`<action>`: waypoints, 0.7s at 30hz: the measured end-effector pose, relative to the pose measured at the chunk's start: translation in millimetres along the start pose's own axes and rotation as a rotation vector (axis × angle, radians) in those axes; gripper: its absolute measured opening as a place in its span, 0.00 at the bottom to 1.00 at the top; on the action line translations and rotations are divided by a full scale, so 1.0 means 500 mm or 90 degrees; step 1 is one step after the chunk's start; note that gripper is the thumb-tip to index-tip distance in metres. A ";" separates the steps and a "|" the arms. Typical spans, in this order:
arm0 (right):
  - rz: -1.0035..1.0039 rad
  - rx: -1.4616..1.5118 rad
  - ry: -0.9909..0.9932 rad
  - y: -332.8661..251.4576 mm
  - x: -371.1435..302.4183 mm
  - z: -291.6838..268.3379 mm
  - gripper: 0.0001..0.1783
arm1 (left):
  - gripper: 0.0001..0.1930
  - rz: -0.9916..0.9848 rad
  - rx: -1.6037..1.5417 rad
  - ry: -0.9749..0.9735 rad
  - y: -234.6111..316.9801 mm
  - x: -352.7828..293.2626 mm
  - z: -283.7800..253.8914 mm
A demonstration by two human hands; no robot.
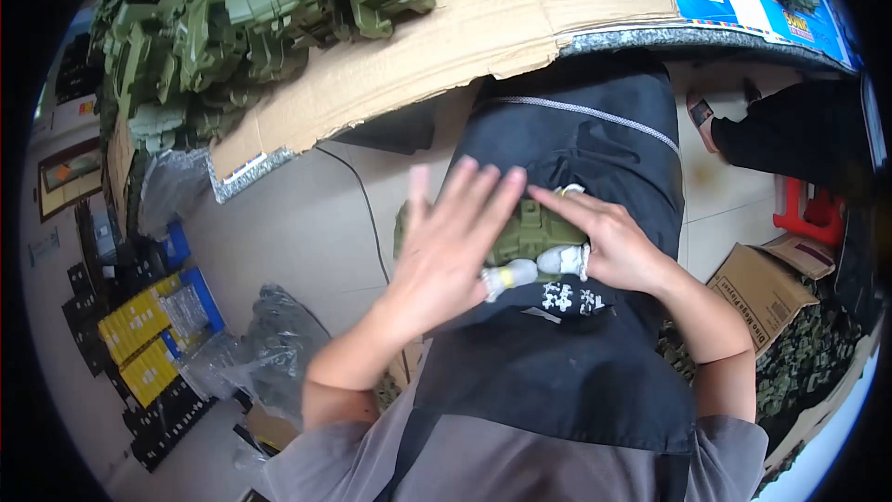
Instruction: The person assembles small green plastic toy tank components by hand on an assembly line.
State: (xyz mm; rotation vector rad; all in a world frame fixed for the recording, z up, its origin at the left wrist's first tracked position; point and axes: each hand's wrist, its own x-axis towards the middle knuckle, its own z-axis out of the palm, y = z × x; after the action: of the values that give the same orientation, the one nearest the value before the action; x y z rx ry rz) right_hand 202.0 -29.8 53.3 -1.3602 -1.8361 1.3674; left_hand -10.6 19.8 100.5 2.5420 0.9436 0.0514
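An olive-green moulded plastic part (530, 234), like a toy vehicle shell, lies across my lap on the dark apron (557, 381). My right hand (618, 240) grips its right end, with the thumb on the near side and the fingers along the far side. Above its left end, my left hand (444, 246) is spread with fingers stretched out and slightly blurred; its palm hides that side of the part. Both thumbs wear white finger wraps, the left thumb's wrap (511, 277) having a yellow band. Whether the left thumb presses on the part is hard to see.
Green plastic parts (269, 9) are heaped on the cardboard-covered table (465, 14) ahead. Yellow boxes (139, 344) and clear plastic bags (274, 335) sit at the left. To the right are a cardboard box (757, 293), a red stool (804, 214) and another person's leg (790, 130).
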 end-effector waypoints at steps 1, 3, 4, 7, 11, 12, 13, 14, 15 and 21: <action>-0.018 -0.022 -0.049 0.001 -0.004 -0.002 0.38 | 0.44 -0.002 -0.101 -0.106 -0.009 0.011 0.020; -0.064 -0.098 -0.036 0.022 -0.015 0.018 0.38 | 0.42 -0.030 -0.235 -0.234 -0.029 0.011 0.067; -0.106 -0.174 -0.015 0.033 -0.020 0.027 0.39 | 0.42 -0.029 -0.239 -0.234 -0.028 0.010 0.075; 0.012 -0.046 -0.097 0.054 -0.020 0.038 0.40 | 0.43 -0.007 -0.215 -0.170 -0.025 0.005 0.099; 0.020 -0.100 -0.086 0.045 -0.031 0.060 0.38 | 0.41 0.010 -0.183 -0.211 -0.040 0.012 0.112; -0.020 -0.171 -0.035 0.040 -0.037 0.068 0.37 | 0.41 0.009 -0.183 -0.210 -0.042 0.011 0.112; -0.040 -0.231 -0.026 0.029 -0.039 0.068 0.36 | 0.41 0.010 -0.191 -0.216 -0.045 0.009 0.109; -0.039 -0.230 -0.026 0.029 -0.038 0.069 0.36 | 0.41 0.013 -0.200 -0.225 -0.047 0.007 0.109; -0.047 -0.261 -0.005 0.031 -0.035 0.070 0.36 | 0.41 0.013 -0.199 -0.226 -0.049 0.006 0.113; -0.056 -0.352 0.047 0.018 -0.030 0.061 0.35 | 0.44 0.012 -0.161 -0.233 -0.040 0.007 0.097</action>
State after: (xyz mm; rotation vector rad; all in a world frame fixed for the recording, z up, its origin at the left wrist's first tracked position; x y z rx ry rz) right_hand 187.0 -56.3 36.1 -1.5325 -2.2921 0.7752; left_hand -11.3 17.2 47.8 2.2247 0.7180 -0.2645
